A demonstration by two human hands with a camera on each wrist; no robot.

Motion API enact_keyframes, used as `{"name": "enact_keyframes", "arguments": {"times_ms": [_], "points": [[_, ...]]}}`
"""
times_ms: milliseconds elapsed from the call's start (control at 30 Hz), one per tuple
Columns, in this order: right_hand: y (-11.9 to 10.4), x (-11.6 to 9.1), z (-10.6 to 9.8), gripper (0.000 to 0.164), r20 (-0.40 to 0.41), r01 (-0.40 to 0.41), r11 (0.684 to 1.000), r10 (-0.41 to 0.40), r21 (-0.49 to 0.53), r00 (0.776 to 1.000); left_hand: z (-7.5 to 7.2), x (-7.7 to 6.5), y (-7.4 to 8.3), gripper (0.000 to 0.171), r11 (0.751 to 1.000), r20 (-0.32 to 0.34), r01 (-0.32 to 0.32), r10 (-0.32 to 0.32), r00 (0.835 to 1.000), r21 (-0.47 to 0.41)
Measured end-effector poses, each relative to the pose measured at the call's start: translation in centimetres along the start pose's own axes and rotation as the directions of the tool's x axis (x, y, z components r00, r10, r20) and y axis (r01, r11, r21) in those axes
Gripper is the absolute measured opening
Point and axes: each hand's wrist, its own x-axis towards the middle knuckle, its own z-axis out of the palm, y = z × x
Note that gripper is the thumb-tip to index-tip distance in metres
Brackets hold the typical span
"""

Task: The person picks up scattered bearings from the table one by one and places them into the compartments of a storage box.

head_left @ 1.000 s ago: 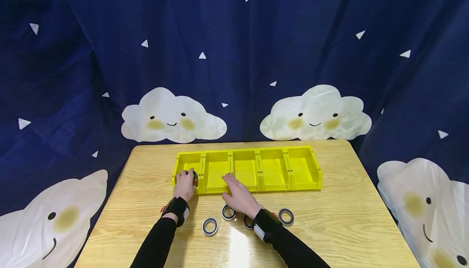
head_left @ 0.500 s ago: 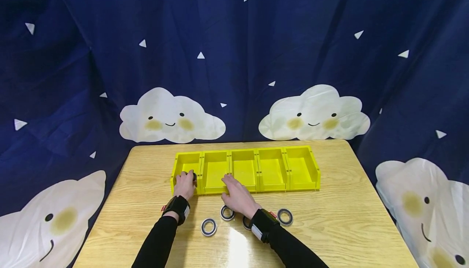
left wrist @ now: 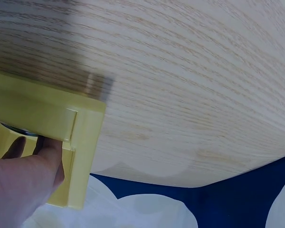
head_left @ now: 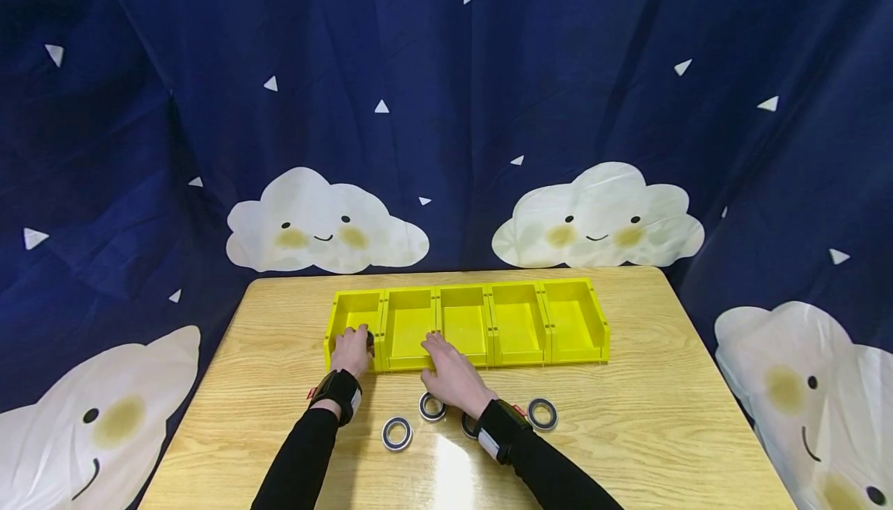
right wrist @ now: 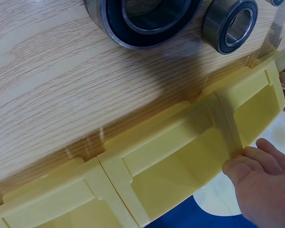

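Note:
My left hand (head_left: 350, 353) reaches over the front of the leftmost yellow bin and grips a ball bearing (head_left: 370, 339). In the left wrist view that bearing's dark edge (left wrist: 20, 130) shows behind the bin's front wall, beside the thumb and fingers; most of it is hidden. My right hand (head_left: 456, 377) rests with extended fingers on the row of yellow bins (head_left: 412, 361), holding nothing. Its fingertips touch the divider (right wrist: 232, 128) between two bins in the right wrist view.
Several ball bearings lie in front of the bins: one at left (head_left: 387, 434), one nearer the right hand (head_left: 424, 409), one partly hidden by the right wrist (head_left: 468, 425), and one at right (head_left: 533, 415). A dark blue curtain (head_left: 453, 122) stands behind the wooden table (head_left: 649, 417).
The view shifts very slightly. Within the leftmost bin the bearing turns a little in my left hand; the right hand stays in place.

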Motion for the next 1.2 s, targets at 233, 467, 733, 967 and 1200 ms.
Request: {"name": "enact_keyframes", "arguments": {"times_ms": [233,467,733,967,1200], "points": [[-0.01,-0.06,0.00,0.052,0.008,-0.014,1.000,0.014,0.007,1.000,0.05,0.09,-0.10,0.045,1.000,0.008,-0.012,0.012,1.000,-0.009],[0.10,-0.03,0.14,0.051,0.004,-0.012,1.000,0.012,-0.004,1.000,0.22,0.23,-0.25,0.041,1.000,-0.003,-0.015,0.015,1.000,-0.011],[0.07,-0.04,0.14,0.051,0.001,-0.011,1.000,0.011,0.002,1.000,0.16,0.13,-0.28,0.038,1.000,-0.017,-0.026,0.026,1.000,-0.008],[-0.07,-0.04,0.11,0.050,0.001,-0.019,1.000,0.019,0.004,1.000,0.08,0.05,-0.30,0.026,0.999,-0.050,-0.053,0.053,0.997,0.001],[-0.15,-0.15,0.07,0.050,-0.002,-0.016,1.000,0.016,0.007,1.000,0.14,0.02,-0.25,0.024,0.999,-0.053,-0.038,0.037,0.998,-0.016]]}}
